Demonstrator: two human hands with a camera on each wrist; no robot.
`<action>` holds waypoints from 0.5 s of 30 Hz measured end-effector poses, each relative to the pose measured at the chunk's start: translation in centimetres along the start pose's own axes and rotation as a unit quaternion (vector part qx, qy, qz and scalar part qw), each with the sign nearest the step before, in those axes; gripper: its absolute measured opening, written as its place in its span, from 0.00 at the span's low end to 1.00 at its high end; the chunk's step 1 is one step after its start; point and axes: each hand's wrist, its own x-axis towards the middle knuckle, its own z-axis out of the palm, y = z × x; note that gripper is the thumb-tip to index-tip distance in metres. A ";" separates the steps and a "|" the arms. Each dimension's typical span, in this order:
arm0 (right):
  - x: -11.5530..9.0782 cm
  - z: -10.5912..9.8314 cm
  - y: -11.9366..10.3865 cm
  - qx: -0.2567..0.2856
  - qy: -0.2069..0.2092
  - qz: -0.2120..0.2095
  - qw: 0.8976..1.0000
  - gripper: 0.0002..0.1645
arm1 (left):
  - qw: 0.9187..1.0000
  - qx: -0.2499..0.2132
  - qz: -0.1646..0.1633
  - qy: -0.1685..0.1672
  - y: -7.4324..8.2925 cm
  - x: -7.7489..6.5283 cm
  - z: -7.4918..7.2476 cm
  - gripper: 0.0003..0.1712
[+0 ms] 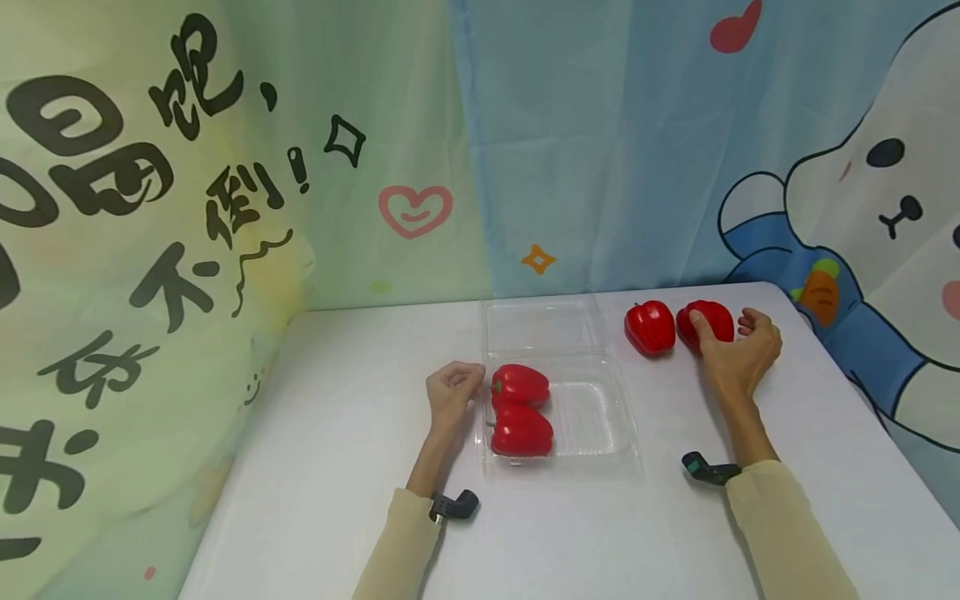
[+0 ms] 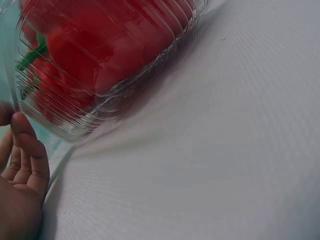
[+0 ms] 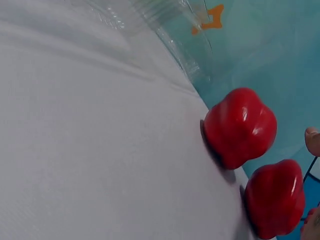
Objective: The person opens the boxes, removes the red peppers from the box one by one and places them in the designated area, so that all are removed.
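A clear plastic clamshell box (image 1: pixel 588 417) lies with its lid folded back, two red bell peppers (image 1: pixel 521 430) side by side in its left half. At the box's left rim, my left hand (image 1: pixel 452 390) pinches the edge between thumb and fingertips; the left wrist view shows the peppers through the ribbed wall (image 2: pixel 75 127). My right hand (image 1: pixel 738 354) is at the farther right of two loose bell peppers, this one (image 1: pixel 712 321) overlapped by the thumb. Thumb and fingers are spread apart there, and the right wrist view shows them beside the pepper (image 3: pixel 275 200), not closed round it.
Another red bell pepper (image 1: pixel 649 328) stands just left of the one by my right hand. Behind the white table (image 1: pixel 337 467) hangs a printed curtain (image 1: pixel 375 267). The flipped-back lid (image 1: pixel 542 325) reaches toward the table's far edge.
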 end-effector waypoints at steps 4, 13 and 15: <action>-0.5 -0.1 -0.8 0.002 0.014 -0.024 1.000 0.49 | 1.000 0.001 0.002 -0.003 0.1 0.0 0.0 0.12; -2.9 -0.9 -3.6 0.033 -0.007 -0.087 0.996 0.43 | 1.000 0.000 0.005 -0.005 -0.2 0.2 -0.1 0.10; -3.5 -1.1 -4.0 0.038 -0.016 -0.117 0.992 0.41 | 1.000 -0.001 0.005 -0.004 -0.2 0.2 -0.1 0.10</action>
